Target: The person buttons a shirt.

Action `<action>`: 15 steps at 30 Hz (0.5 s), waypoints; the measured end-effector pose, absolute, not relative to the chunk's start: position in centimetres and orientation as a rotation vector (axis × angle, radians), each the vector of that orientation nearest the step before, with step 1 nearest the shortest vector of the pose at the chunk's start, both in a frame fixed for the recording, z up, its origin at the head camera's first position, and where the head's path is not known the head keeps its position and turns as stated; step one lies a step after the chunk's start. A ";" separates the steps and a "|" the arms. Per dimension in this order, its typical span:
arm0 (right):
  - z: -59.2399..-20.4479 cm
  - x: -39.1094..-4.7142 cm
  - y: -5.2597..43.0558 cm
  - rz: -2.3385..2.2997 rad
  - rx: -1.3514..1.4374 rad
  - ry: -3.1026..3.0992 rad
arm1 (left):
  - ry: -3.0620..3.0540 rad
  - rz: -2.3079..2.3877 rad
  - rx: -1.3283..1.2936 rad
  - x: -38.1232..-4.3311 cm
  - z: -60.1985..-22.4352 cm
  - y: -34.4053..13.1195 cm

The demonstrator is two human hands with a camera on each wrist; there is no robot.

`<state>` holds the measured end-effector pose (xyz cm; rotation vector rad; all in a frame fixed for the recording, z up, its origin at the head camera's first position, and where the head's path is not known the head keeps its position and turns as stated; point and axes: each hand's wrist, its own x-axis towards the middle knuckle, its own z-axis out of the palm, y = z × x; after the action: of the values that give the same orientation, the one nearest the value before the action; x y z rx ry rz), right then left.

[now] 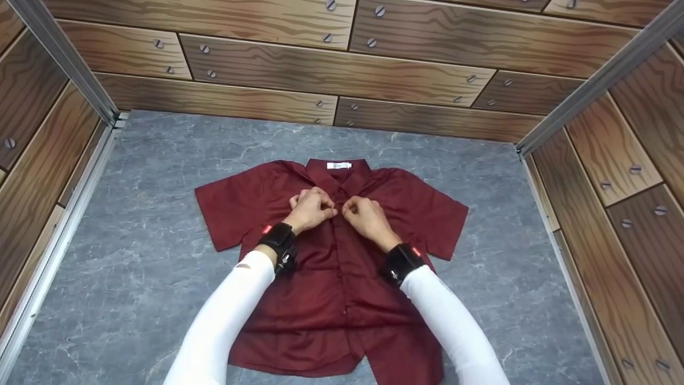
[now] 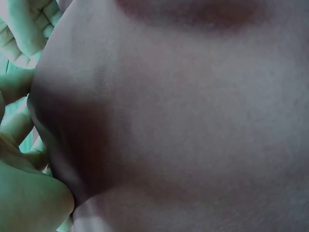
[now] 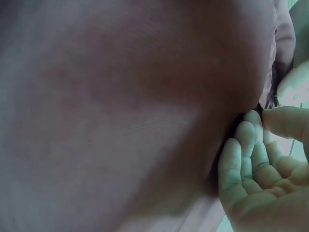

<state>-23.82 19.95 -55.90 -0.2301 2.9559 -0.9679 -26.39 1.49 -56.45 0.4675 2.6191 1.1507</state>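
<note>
A lab-like booth (image 1: 590, 155); plank-patterned panels (image 1: 278, 61), metal corner rails (image 1: 588, 88) and a grey marbled work surface (image 1: 149, 224) show it.

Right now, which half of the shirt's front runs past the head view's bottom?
The right-hand half; the left-hand half ends in a visible curved hem.

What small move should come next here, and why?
Perhaps ease the left hand and right hand together, since both pinch the red shirt along its placket, just below the collar, with a narrow gap between them.
</note>
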 end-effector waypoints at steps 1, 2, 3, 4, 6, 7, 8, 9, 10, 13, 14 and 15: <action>-55.9 -23.8 19.9 -0.968 -0.227 2.952 | 2.624 1.158 0.466 -26.3 -56.5 1.5; -55.9 -23.8 19.9 -0.970 -0.227 2.948 | 2.633 1.159 0.468 -26.3 -56.6 1.4; -55.9 -23.7 19.9 -0.971 -0.233 2.951 | 2.645 1.158 0.472 -26.2 -56.6 1.3; -55.9 -23.6 20.0 -0.970 -0.244 2.959 | 2.663 1.159 0.480 -26.1 -56.7 1.2; -55.8 -23.5 20.1 -0.943 -0.273 2.999 | 2.710 1.154 0.500 -25.9 -57.0 0.8; -55.8 -23.3 20.3 -0.912 -0.289 3.029 | 2.739 1.152 0.513 -25.8 -57.1 0.4; -55.7 -23.2 20.5 -0.869 -0.304 3.071 | 2.772 1.143 0.525 -25.8 -57.2 0.0; -55.7 -23.2 20.8 -0.816 -0.312 3.115 | 2.806 1.130 0.532 -25.8 -57.3 -0.4; -55.7 -23.1 21.1 -0.756 -0.306 3.151 | 2.845 1.106 0.537 -25.8 -57.4 -0.9; -55.7 -22.8 22.3 -0.578 -0.221 3.172 | 2.946 0.967 0.504 -26.0 -57.6 -2.8; -55.7 -22.7 22.7 -0.536 -0.182 3.143 | 2.961 0.904 0.476 -26.1 -57.6 -3.4; -55.7 -22.6 23.0 -0.496 -0.142 3.099 | 2.964 0.847 0.444 -26.1 -57.6 -4.1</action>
<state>-22.65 23.05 -55.73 -0.1415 3.0994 -0.4964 -26.14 -4.06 -57.64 0.4439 2.9638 0.8467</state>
